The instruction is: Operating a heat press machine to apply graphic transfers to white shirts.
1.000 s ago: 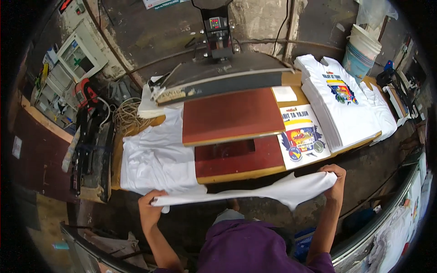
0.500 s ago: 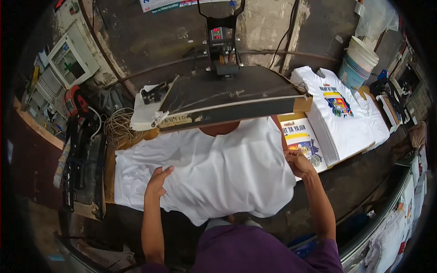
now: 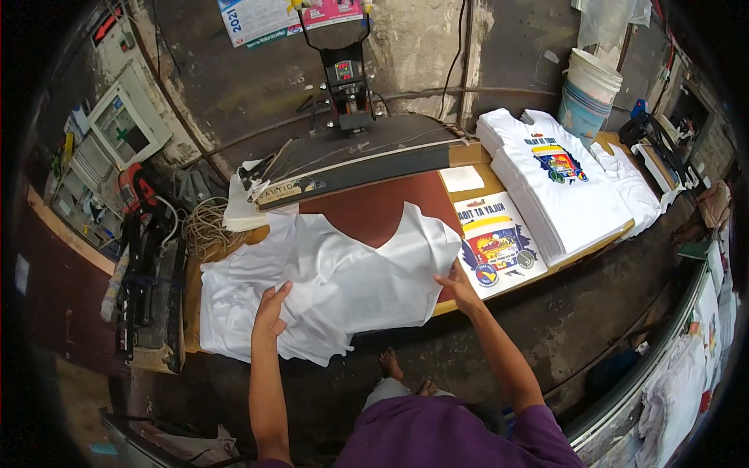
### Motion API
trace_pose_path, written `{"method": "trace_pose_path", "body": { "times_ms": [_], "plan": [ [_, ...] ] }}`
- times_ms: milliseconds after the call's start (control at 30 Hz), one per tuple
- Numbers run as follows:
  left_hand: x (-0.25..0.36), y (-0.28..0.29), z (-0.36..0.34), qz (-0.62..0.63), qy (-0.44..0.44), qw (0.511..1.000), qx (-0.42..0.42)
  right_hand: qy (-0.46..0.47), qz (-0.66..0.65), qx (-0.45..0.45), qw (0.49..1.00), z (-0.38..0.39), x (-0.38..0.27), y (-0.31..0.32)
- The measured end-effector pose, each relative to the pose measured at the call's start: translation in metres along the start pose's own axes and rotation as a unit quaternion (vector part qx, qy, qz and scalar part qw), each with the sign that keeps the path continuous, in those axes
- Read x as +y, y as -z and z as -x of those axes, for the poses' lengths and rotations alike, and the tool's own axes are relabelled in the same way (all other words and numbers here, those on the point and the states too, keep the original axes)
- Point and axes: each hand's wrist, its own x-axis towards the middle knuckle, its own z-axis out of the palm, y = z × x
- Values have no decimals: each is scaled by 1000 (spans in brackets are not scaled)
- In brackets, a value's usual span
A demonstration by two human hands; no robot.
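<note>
A plain white T-shirt [image 3: 374,281] lies loosely over the reddish-brown lower plate [image 3: 421,191] of a heat press, its neck opening toward the plate. My left hand [image 3: 270,309] pinches the shirt's cloth at the near side, thumb uppermost. At the shirt's right edge, my right hand [image 3: 460,287] grips the cloth between thumb and fingers. The black upper plate [image 3: 351,168] of the press is raised behind the shirt. Beside my right hand lies a printed sheet [image 3: 499,242] with a colourful design. More white cloth is bunched to the left.
A tall stack of white printed T-shirts [image 3: 554,187] stands at the right of the wooden table [image 3: 449,306], with a pail [image 3: 591,93] behind it. Coiled rope [image 3: 211,222] and a black machine [image 3: 148,296] are at the left. Shirts hang over a rail at lower right.
My right hand has moved left with the shirt's right edge, uncovering more of the red-brown plate and printed sheet. My left hand stays at the near side. The view has shifted slightly.
</note>
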Motion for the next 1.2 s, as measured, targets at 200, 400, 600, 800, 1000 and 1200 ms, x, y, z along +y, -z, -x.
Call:
{"method": "trace_pose_path", "body": {
  "times_ms": [200, 400, 600, 800, 1000, 1200],
  "plan": [
    [-16, 7, 35, 63, -6, 997, 38, -210, 205, -123, 948, 10, 5, 21],
    [-29, 48, 106, -4, -28, 999, 28, -126, -43, -87, 987, 67, -91, 77],
    [21, 29, 144, 81, -218, 972, -35, 84, -70, 8, 994, 82, -243, 26],
    [72, 0, 66, -55, -211, 974, 53, -35, 32, -5, 999, -14, -238, 50],
    [86, -6, 62, 45, -295, 954, 21, 99, -45, -6, 994, -18, -265, 32],
    [2, -4, 25, 40, -197, 979, -30, 20, 42, -14, 999, -19, -152, 72]
  ]
}}
